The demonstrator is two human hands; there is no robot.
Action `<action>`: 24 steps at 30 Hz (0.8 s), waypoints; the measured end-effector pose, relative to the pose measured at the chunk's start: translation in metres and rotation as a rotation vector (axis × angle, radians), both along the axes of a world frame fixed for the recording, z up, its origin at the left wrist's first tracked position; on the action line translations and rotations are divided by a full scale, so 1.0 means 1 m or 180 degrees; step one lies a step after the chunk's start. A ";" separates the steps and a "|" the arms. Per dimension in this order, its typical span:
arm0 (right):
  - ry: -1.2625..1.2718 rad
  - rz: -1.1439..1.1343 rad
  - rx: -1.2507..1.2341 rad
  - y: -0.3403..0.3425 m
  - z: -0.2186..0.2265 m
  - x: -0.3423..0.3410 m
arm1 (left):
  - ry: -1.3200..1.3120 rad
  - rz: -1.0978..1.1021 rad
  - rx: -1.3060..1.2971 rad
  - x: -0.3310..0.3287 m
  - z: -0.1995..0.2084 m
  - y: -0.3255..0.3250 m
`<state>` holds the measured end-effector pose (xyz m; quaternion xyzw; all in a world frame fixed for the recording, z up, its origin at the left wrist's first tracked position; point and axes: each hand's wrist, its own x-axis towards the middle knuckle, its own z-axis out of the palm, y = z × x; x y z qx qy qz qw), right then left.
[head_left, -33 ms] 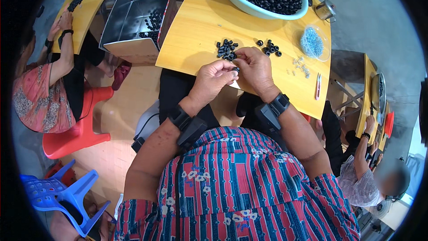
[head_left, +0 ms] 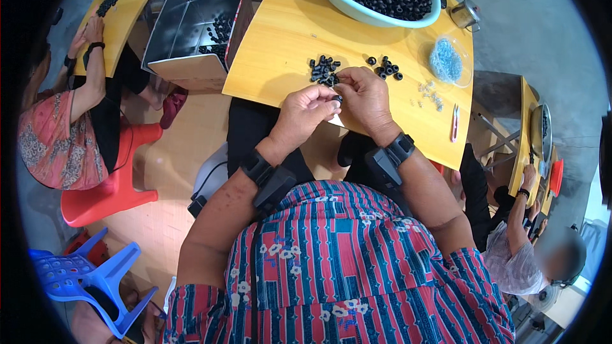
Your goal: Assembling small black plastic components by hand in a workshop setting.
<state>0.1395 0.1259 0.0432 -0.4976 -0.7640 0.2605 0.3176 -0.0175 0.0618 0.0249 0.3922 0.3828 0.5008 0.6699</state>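
Over the table's near edge, my left hand (head_left: pixel 301 118) pinches a small black cylindrical part (head_left: pixel 338 98) between thumb and fingertips. My right hand (head_left: pixel 366 99) is closed beside it, fingertips drawn together at the same part; whatever they hold is too small or hidden to make out. Just beyond my fingers lies a cluster of small black parts (head_left: pixel 322 67). To its right, several more black ring-like parts (head_left: pixel 387 69) are scattered. Small clear pieces (head_left: pixel 431 95) lie loose on the wood to the right of my right hand.
A pale blue basin (head_left: pixel 357 16) heaped with black parts stands on the yellow table (head_left: pixel 274 44). Near its right edge are a tub of bluish clear pieces (head_left: pixel 446 60), a metal cup (head_left: pixel 465 14) and thread snips (head_left: pixel 455 123). An open carton (head_left: pixel 185 67) stands left. Other people sit at nearby tables.
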 end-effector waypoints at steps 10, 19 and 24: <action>0.0144 0.0030 -0.0202 -0.003 0.001 0.003 | 0.0056 0.0029 0.0032 0.001 -0.002 0.002; -0.0001 0.0084 -0.0130 -0.004 0.003 0.002 | 0.0009 0.0025 -0.0025 0.002 -0.001 0.003; 0.0006 0.0163 -0.0127 -0.005 0.004 0.003 | 0.0031 0.0018 -0.0001 0.003 -0.002 0.002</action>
